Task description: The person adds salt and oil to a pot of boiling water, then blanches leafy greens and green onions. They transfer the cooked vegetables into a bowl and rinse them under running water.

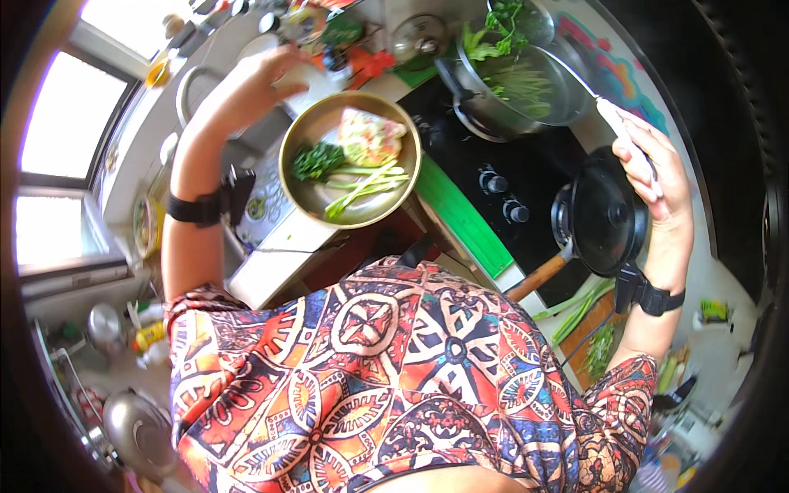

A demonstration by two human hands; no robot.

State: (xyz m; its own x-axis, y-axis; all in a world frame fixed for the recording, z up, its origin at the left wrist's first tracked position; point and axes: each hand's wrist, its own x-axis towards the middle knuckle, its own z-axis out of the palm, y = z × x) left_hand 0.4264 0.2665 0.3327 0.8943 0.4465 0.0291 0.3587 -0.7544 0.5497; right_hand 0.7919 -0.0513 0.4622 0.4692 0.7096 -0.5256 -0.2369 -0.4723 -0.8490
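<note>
My right hand (656, 157) grips the white handle of a long metal kitchen utensil (570, 71). Its round head (530, 24) is at the top of the picture, with leafy greens (505, 21) at it. Below lies a steel pot (493, 126) with green stalks (521, 89) inside. My left hand (277, 71), blurred, hovers past the far left rim of a gold-toned metal bowl (286, 179), fingers apart and nothing seen in them. The bowl holds chopped dark greens (318, 161), pale green stalks (363, 185) and a pinkish-white block (372, 135), perhaps wrapped.
A lidded black pan (607, 215) with a wooden handle (539, 277) sits on the black cooktop (456, 142). Along its front runs a green strip (465, 215). At left is a sink (271, 166). A glass lid (422, 40) stands behind; scallions (579, 311) lie at right.
</note>
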